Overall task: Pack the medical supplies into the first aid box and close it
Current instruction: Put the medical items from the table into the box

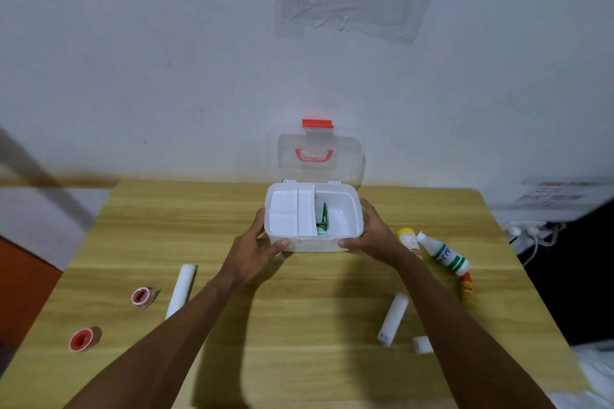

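Note:
The white first aid box [312,245] stands open at the back middle of the wooden table, its clear lid [320,156] with a red handle and latch tipped up against the wall. A white divider tray fills its left half; a green tube [324,217] lies in the right half. My left hand [257,246] grips the box's left front corner and my right hand [373,232] grips its right side. Loose on the table lie two white gauze rolls [181,289] [393,319], two red-cored tape rolls [142,296] [83,339], a yellow-capped bottle [409,240], a white and green bottle [447,254] and a small white pad [422,344].
An orange-striped item [466,287] lies at the right edge behind the bottles. The table [299,325] butts against the white wall. A socket with cables [528,231] sits on the right, past the table edge.

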